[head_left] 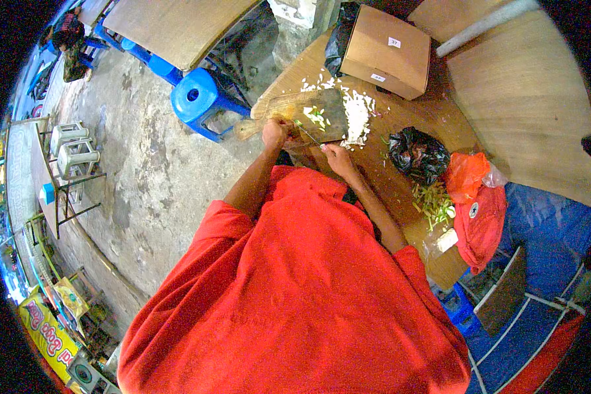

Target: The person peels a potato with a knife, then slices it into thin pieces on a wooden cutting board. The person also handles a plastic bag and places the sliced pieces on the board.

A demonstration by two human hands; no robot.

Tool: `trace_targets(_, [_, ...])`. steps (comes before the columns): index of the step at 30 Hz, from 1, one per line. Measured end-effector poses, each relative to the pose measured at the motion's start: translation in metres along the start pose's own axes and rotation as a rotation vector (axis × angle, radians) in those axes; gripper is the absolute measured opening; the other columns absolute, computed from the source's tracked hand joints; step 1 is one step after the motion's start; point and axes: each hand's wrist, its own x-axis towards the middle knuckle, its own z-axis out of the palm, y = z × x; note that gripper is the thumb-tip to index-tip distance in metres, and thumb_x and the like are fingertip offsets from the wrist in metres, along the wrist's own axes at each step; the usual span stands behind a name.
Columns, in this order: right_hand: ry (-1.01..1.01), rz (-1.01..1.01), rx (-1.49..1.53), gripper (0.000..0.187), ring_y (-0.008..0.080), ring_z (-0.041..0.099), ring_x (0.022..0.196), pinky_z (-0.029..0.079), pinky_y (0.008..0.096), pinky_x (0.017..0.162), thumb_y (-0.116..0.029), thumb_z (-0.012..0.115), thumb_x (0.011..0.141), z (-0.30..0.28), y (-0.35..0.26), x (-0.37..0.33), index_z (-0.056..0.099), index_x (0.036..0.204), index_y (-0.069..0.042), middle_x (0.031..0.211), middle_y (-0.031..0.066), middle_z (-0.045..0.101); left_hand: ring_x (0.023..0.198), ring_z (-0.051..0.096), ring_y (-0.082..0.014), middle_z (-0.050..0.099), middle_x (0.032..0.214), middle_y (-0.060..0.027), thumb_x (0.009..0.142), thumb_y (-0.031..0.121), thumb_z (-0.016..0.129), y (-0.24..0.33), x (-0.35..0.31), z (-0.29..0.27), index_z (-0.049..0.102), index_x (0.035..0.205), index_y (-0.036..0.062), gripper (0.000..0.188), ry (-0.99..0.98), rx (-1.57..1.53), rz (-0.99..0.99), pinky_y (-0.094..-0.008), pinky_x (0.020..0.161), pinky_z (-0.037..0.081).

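Note:
My left hand is closed at the near edge of a wooden cutting board, by the board's handle. What its fingers grip is too small to make out. My right hand is closed around a knife, its thin blade pointing up and left toward my left hand. Chopped pale green pieces lie on the board. A long heap of white chopped pieces runs along the board's right side, with more scattered beyond its far edge.
A cardboard box stands at the table's far end. To the right are a black plastic bag, green trimmings, an orange plastic bag and a red bag. A blue stool stands left of the table.

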Motion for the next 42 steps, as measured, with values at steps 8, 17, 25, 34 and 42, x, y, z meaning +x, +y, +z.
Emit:
trace_targets(8, [-0.057, -0.004, -0.070, 0.031, 0.0302, 0.063, 0.074, 0.048, 0.0364, 0.070, -0.024, 0.050, 0.091, -0.002, -0.021, 0.008, 0.063, 0.094, 0.003, 0.082, 0.0195, 0.065, 0.066, 0.067, -0.0229, 0.068, 0.071, -0.0085, 0.066, 0.031, 0.074, 0.002, 0.000, 0.001, 0.070, 0.077, 0.0163, 0.019, 0.054, 0.061, 0.028, -0.0347, 0.063, 0.052])
trace_targets(17, [-0.018, -0.092, -0.053, 0.031, 0.0290, 0.063, 0.072, 0.048, 0.0370, 0.067, -0.025, 0.050, 0.091, 0.013, 0.000, 0.017, 0.065, 0.088, 0.001, 0.079, 0.0198, 0.065, 0.075, 0.066, -0.0268, 0.068, 0.078, -0.0093, 0.068, 0.030, 0.073, 0.000, -0.004, 0.001, 0.068, 0.082, 0.0131, 0.023, 0.052, 0.061, 0.103, -0.0384, 0.069, 0.051])
trace_targets(25, [0.009, 0.006, -0.150, 0.044, 0.0342, 0.059, 0.064, 0.046, 0.0407, 0.063, -0.038, 0.046, 0.092, 0.008, -0.019, 0.014, 0.063, 0.076, 0.000, 0.070, 0.0201, 0.062, 0.076, 0.066, -0.0291, 0.068, 0.079, -0.0104, 0.068, 0.034, 0.074, 0.010, 0.004, -0.005, 0.067, 0.079, 0.0114, 0.026, -0.009, 0.015, 0.026, -0.0385, 0.067, 0.052])
trace_targets(34, [0.067, -0.014, -0.375, 0.059, 0.0468, 0.058, 0.073, 0.045, 0.0516, 0.068, -0.043, 0.033, 0.095, 0.011, -0.027, 0.001, 0.063, 0.077, 0.004, 0.074, 0.0280, 0.060, 0.074, 0.066, -0.0280, 0.067, 0.073, -0.0096, 0.065, 0.044, 0.075, 0.017, -0.009, -0.005, 0.066, 0.078, 0.0119, 0.036, 0.131, 0.180, 0.069, -0.0403, 0.067, 0.051])
trace_targets(42, [-0.002, -0.129, -0.316, 0.066, 0.0471, 0.058, 0.071, 0.044, 0.0527, 0.065, -0.049, 0.032, 0.095, 0.015, -0.016, 0.013, 0.063, 0.074, 0.006, 0.069, 0.0299, 0.058, 0.086, 0.065, -0.0307, 0.067, 0.086, -0.0134, 0.062, 0.045, 0.077, 0.011, -0.001, -0.005, 0.066, 0.085, 0.0127, 0.041, 0.029, 0.128, 0.038, -0.0400, 0.074, 0.050])
